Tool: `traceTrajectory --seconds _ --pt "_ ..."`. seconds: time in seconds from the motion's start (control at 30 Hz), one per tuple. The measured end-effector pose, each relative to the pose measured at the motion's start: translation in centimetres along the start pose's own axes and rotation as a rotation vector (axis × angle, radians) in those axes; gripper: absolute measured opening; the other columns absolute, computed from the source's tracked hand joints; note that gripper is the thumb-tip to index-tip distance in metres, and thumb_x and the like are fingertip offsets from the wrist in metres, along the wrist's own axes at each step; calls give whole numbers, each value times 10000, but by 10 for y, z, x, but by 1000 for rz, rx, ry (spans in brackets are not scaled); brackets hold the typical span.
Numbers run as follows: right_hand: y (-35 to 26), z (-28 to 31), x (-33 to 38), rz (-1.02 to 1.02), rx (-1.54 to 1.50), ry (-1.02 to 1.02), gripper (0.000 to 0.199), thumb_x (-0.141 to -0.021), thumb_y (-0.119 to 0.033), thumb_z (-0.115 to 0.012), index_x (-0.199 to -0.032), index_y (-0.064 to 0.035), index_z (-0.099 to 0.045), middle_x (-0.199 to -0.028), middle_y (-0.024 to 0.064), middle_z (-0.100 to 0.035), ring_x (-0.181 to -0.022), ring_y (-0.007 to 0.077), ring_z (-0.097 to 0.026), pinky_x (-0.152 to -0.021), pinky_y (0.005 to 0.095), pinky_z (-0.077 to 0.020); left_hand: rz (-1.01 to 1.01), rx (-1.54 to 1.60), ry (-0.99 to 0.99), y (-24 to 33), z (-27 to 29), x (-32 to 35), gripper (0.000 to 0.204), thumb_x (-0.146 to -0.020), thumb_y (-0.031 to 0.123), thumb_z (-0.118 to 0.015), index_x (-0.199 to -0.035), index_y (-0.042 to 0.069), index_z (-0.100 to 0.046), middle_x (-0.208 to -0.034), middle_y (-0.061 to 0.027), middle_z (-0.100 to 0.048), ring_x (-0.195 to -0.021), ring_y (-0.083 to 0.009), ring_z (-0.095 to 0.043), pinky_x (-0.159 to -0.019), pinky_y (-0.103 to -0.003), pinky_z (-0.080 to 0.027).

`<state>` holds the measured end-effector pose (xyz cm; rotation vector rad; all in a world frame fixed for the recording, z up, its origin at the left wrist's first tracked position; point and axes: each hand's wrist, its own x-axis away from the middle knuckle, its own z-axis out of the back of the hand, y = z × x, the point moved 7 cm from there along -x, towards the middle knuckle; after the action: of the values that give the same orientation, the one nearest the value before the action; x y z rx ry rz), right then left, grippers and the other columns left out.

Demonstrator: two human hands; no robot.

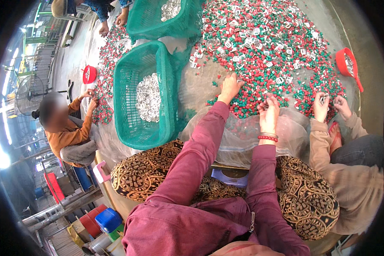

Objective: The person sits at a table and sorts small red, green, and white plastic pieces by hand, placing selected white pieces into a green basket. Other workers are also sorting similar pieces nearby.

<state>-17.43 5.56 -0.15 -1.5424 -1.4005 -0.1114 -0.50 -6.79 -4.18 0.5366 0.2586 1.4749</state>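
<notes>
On a grey sheet spread over the ground lies a wide heap of small red, green and white plastic pieces (264, 47), the white ones ring-shaped.

Left hand (229, 87): stretched forward on a maroon sleeve, palm down, fingers spread and resting on the near edge of the heap; it grips nothing that can be seen.

Right hand (269, 114): nearer the body, fingers curled together over the edge of the heap, a red bead bracelet (267, 138) at the wrist. Whether it pinches a piece cannot be told.

Clear plastic sheeting (243, 136): draped over the person's lap, just below both hands.

Large green mesh basket (132, 123): left of the hands, partly filled with white ring pieces (148, 97). A second green basket (147, 19) stands beyond it, also holding white pieces.

Red scoop (347, 64): at the right rim of the heap.

Co-worker's hands (330, 104), in beige sleeves: at the right, working the heap's edge beside the right hand. Another person in an orange top (70, 132) sits at the left by a red bowl (89, 74).
</notes>
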Motion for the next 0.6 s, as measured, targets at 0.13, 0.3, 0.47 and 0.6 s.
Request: traceTrajectory --seconds 0.13,0.3,0.47,0.6 --pt "-3 13 -10 16 -52 30 152 -893 -84 -493 -1035 -58 -539 -715 1 -490 -610 110 -495 -554 278 -443 191 971 -266 19 24 3 161 -894 248 -568 -883 89 -544 -762 28 -580 -623 -35 -511 -461 -186 -353" --pt "-3 13 -11 7 -89 12 157 -902 -102 -482 -1038 -46 -538 -706 5 -496 -629 121 -485 -572 295 -446 337 1607 -305 -12 63 -1 167 -874 280 -552 -811 136 -498 -758 3 -522 -608 -108 -502 -392 -188 -313" --pt "-14 17 -17 29 -96 -14 169 -903 -106 -483 -1053 -48 -539 -707 0 -479 -635 119 -473 -591 295 -426 217 1659 -311 2 79 -16 89 -819 165 -580 -827 127 -500 -766 -24 -528 -636 -144 -530 -391 -191 -328" --pt "-20 10 -11 22 -82 -11 169 -904 -108 -480 -1051 -48 -539 -701 -5 -469 -625 112 -461 -585 287 -408 286 1246 -424 -13 55 -22 195 -787 182 -644 -942 106 -555 -772 -68 -604 -691 -223 -615 -461 -288 -454"
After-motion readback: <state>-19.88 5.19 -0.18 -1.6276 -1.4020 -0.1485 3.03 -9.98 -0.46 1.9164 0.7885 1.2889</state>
